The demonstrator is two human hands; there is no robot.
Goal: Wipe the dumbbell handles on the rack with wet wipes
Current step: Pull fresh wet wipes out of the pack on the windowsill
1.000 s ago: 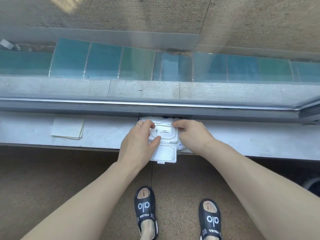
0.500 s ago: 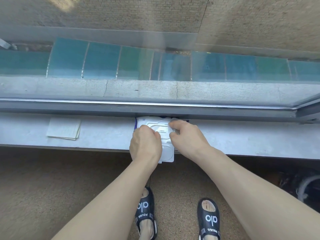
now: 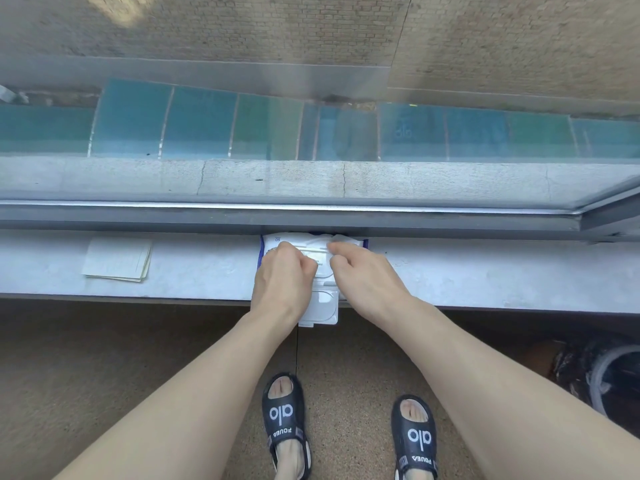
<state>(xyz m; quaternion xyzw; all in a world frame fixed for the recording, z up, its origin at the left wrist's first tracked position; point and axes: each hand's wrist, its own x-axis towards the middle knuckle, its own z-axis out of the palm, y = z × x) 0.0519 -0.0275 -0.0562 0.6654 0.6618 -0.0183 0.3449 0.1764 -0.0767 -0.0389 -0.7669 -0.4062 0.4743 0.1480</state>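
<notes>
A white wet wipes pack (image 3: 313,243) with a blue edge lies on the grey window sill (image 3: 485,275), pushed against the window frame. Its plastic lid (image 3: 325,304) is flipped open toward me and overhangs the sill's front edge. My left hand (image 3: 282,282) sits on the pack with its fingers curled at the opening; what they pinch is hidden. My right hand (image 3: 367,278) holds the pack's right side, with finger and thumb bent on its top. No dumbbell or rack is in view.
A small stack of paper sheets (image 3: 117,259) lies on the sill to the left. The window glass and metal frame (image 3: 311,216) rise just behind the pack. A dark round object (image 3: 609,379) stands on the floor at the right. My sandalled feet are below.
My left hand slid from the pack's left side over its opening and curled its fingers. My right hand stayed on the pack's right side. The lid remains open.
</notes>
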